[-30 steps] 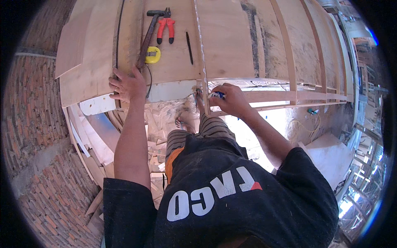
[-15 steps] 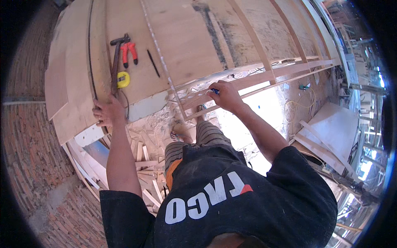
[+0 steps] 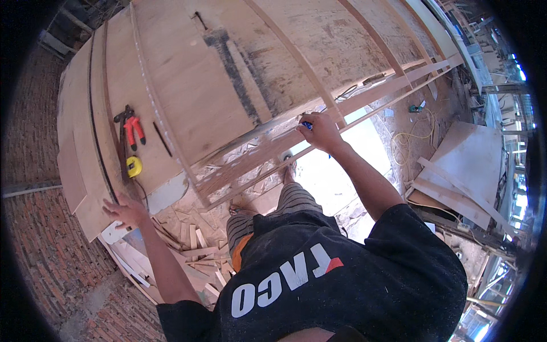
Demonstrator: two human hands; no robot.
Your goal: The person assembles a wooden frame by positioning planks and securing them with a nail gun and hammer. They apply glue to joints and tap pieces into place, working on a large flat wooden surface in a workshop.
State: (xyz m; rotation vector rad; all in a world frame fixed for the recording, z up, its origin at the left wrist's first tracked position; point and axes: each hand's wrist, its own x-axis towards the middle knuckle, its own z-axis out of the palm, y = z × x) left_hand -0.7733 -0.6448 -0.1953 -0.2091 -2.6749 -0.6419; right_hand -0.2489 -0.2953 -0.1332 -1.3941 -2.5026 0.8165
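My left hand (image 3: 126,213) is at the near left edge of the plywood worktable (image 3: 188,80), fingers spread, beside the end of a long strip with a dark edge (image 3: 98,125). My right hand (image 3: 322,134) is closed around a small blue object (image 3: 307,125), mostly hidden by the fingers, above the near rail (image 3: 268,149) of a frame of thin wooden strips. Just beyond my left hand lie a hammer (image 3: 121,142), red-handled pliers (image 3: 132,126) and a yellow tape measure (image 3: 134,166). A thin black stick-like thing (image 3: 162,139) rests to their right.
Wood offcuts (image 3: 196,239) litter the floor below the table. Pale boards (image 3: 461,165) lean at the right, near a yellow cord (image 3: 407,137). A brick surface (image 3: 43,239) lies along the left. My sandalled feet (image 3: 289,165) stand under the frame's near side.
The view has swung, so the table and tools sit further left and lower. My left hand's fingers have spread at the table edge. My right hand still grips the blue object.
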